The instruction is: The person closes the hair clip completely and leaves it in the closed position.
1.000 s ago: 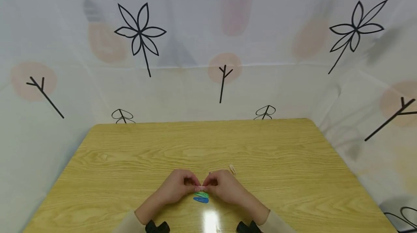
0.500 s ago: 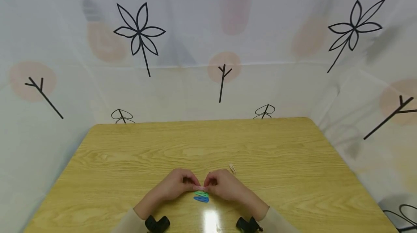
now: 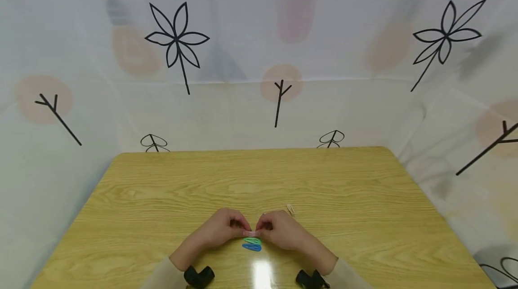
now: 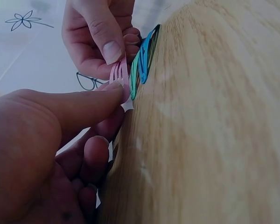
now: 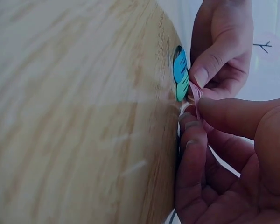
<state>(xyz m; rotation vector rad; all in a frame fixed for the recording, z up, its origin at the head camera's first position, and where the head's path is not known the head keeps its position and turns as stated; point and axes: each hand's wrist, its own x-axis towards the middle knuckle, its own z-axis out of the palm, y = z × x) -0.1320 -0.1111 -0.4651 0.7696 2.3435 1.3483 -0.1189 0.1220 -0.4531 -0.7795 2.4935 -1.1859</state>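
Observation:
A pink snap hair clip [image 3: 252, 233] is pinched at one end by my left hand [image 3: 221, 229] and at the other by my right hand [image 3: 280, 230], thumbs on the near side. In the left wrist view the pink clip [image 4: 123, 77] stands tilted up between both thumbs. Just in front of it on the table lie a green hair clip [image 3: 252, 241] and, nearer to me, a blue hair clip [image 3: 252, 247], one beside the other. The fingertips behind the pink clip are partly hidden.
Past my right hand lies a small cream-coloured clip [image 3: 290, 209] on the wooden table [image 3: 170, 190]. A pale cloth [image 3: 234, 113] with printed leaves and twigs hangs behind the table and at its sides. Black wrist cameras [image 3: 199, 276] sit on both wrists.
Both hands keep their pinch on the pink clip with hardly any movement. The whole view has shifted a little; the green and blue clips stay in place.

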